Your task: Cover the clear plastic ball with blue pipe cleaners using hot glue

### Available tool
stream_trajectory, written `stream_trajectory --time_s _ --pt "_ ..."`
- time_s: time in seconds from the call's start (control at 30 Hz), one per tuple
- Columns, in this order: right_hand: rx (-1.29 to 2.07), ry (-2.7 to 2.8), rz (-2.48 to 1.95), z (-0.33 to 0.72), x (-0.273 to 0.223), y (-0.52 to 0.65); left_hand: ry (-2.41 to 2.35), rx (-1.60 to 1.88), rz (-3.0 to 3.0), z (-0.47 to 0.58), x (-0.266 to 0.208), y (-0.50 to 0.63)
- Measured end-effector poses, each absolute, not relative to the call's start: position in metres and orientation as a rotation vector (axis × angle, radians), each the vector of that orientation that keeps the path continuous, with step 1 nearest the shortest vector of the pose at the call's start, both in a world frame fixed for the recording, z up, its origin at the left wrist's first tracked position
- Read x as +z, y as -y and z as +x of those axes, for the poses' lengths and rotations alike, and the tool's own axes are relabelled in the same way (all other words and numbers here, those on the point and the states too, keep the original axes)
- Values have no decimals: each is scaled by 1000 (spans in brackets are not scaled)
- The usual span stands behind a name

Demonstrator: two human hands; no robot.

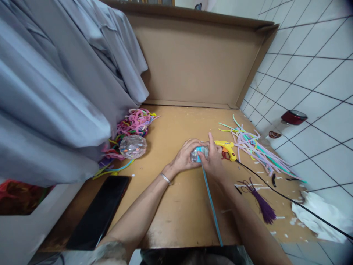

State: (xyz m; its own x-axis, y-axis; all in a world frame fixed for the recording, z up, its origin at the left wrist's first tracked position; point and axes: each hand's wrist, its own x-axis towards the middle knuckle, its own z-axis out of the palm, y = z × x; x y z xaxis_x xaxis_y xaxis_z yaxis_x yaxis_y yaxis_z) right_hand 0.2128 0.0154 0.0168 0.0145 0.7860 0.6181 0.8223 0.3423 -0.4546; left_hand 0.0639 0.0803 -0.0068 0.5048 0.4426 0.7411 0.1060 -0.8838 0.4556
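Note:
My left hand (184,156) wraps round a small clear rounded plastic piece (194,156) near the middle of the table. My right hand (213,159) closes on it from the other side, its thumb pressing a blue pipe cleaner (210,197) against the surface. The pipe cleaner's free length trails down toward the table's front edge. Just beyond my right hand lies a yellow glue gun (227,148), its nozzle partly hidden by the fingers. A larger clear plastic ball (133,147) sits to the left, beside a heap of curled pipe cleaners (138,121).
Loose straight pipe cleaners (256,147), a purple tassel (263,206) and white tissue (322,215) lie on the right. The gun's black cord (275,191) crosses there. A clear jar (284,125) stands by the tiled wall. A black phone (100,211) lies left, near a hanging grey cloth (60,92).

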Motion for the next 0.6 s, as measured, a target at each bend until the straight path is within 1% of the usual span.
stream_trajectory --time_s 0.23,0.37,0.6 --pt "22 1733 -1399 213 14 -17 -441 1388 2393 65 -8 -81" --pt "70 1713 -1385 216 14 -16 -450 1344 2407 64 -7 -81" --pt "280 1580 -1271 222 13 -18 -475 1362 2409 64 -7 -80"
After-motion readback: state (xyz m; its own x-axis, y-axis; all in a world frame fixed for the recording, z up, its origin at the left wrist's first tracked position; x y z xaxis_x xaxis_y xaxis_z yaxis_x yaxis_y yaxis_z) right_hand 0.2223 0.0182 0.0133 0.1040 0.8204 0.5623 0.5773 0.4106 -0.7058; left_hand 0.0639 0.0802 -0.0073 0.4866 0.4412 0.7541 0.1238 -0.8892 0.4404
